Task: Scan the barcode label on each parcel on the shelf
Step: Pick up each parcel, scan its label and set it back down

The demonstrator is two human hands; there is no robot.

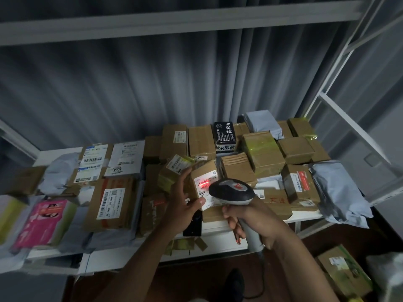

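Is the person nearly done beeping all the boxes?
Can't tell which are done; nothing marks scanned parcels. Right now the scanner shines red on the small box held by the left hand. Many parcels, like the pink package, still wait.

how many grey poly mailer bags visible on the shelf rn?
3 clearly: one grey bag at the back right, one big grey bag at the right front edge, one crumpled grey bag at the left. More may be hidden under the boxes; the front-left is too blurred to tell.
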